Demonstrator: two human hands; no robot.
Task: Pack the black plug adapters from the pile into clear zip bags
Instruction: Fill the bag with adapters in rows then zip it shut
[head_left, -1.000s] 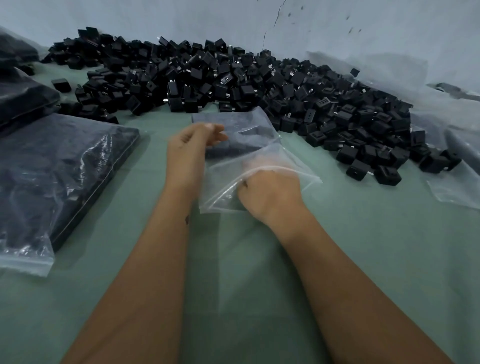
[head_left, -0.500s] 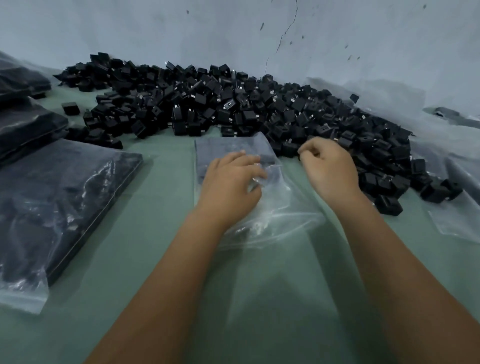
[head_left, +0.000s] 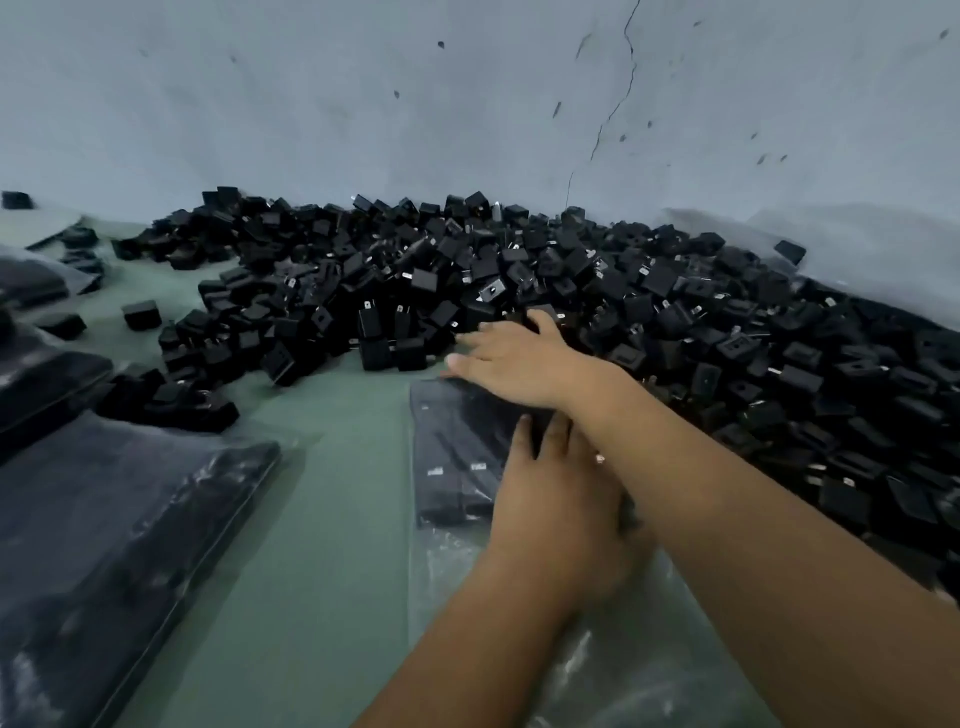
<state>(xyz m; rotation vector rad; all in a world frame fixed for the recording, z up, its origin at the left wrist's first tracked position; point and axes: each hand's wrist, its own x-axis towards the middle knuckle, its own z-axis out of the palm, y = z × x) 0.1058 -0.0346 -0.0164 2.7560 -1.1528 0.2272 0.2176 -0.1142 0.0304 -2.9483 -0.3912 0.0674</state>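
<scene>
A big pile of black plug adapters (head_left: 597, 280) spreads across the green table from the middle to the far right. In front of it lies a clear zip bag (head_left: 447, 457) with a row of adapters inside. My left hand (head_left: 556, 499) rests on that bag with its fingers laid fairly straight. My right hand (head_left: 511, 358) reaches over the left one to the pile's near edge, fingers stretched out and blurred, thumb among the adapters. I see nothing held in it.
Filled clear bags of adapters (head_left: 114, 519) lie stacked at the left, with more further back (head_left: 31, 280). A few loose adapters (head_left: 141, 314) sit left of the pile. Clear plastic sheeting (head_left: 857, 249) lies at the back right against the grey wall.
My right hand has swung left and forward to the pile's near edge, crossing over my left hand. My left hand stays on the bag. The view has moved closer to the pile.
</scene>
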